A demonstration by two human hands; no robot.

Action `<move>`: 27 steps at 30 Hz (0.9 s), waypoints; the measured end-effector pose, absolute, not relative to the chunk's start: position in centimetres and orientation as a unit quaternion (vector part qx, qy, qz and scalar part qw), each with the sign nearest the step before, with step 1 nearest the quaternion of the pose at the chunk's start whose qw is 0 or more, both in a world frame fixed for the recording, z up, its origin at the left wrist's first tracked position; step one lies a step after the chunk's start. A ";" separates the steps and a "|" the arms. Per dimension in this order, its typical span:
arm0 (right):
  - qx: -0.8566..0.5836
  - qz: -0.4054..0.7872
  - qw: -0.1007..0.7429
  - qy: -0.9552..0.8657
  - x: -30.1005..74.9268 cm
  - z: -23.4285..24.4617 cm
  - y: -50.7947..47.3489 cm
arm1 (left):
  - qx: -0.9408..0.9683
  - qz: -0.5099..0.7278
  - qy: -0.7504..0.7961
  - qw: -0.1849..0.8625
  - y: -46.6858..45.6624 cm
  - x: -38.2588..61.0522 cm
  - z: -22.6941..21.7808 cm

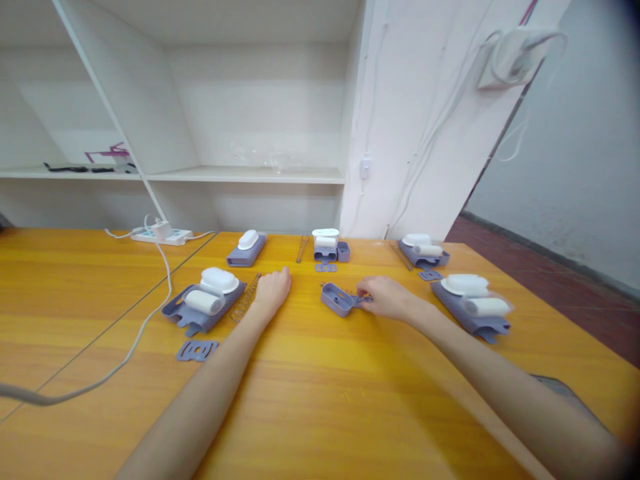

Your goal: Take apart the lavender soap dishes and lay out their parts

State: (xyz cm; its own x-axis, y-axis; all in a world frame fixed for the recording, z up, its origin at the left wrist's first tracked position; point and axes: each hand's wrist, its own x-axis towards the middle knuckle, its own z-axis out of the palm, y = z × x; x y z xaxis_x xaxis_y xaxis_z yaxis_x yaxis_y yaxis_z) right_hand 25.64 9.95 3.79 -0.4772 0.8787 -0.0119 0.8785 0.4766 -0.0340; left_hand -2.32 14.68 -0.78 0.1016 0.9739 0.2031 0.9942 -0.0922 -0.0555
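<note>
Between the fingertips of my right hand (383, 297) is a small purple slotted plate (361, 302), partly hidden by the fingers. Just left of it lies a purple oval tray (336, 301) with a hollow inside, and a thin coil shows behind them. My left hand (273, 291) rests on the table curled into a fist, with nothing visible in it. Beside its wrist is a brown coil spring (246, 300). Further left, a purple holder (193, 317) carries a white oval piece (220, 280) and a white roll (204, 302); a loose purple slotted plate (197, 351) lies before it.
Similar purple sets stand at the back left (246, 250), back middle (326, 247), back right (424, 250) and right (470, 307). A power strip (161, 235) with a white cable (163, 293) lies on the left of the wooden table (320, 400). White shelves (245, 175) rise behind.
</note>
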 end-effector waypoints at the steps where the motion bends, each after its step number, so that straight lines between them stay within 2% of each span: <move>1: -0.510 0.014 -0.003 -0.860 25.7 3.7 9.8 | -0.737 -0.058 -0.667 0.089 14.7 -2.3 -0.8; 5: -0.512 -0.012 -0.004 -0.859 25.9 3.6 9.3 | -0.739 -0.061 -0.665 0.090 14.8 -2.4 -0.9; 13: -0.595 -0.068 0.068 -0.798 27.2 3.3 7.9 | -0.742 -0.062 -0.661 0.099 14.9 -2.5 -1.1; 16: -0.630 -0.083 0.044 -0.771 28.4 3.1 6.8 | -0.742 -0.064 -0.659 0.103 15.0 -2.5 -1.1; 22: -0.676 -0.120 -0.061 -0.724 31.0 2.2 4.5 | -0.743 -0.066 -0.658 0.105 15.1 -2.5 -1.3; 27: -0.691 -0.173 -0.098 -0.695 31.8 2.1 3.1 | -0.743 -0.067 -0.658 0.102 15.0 -2.5 -1.3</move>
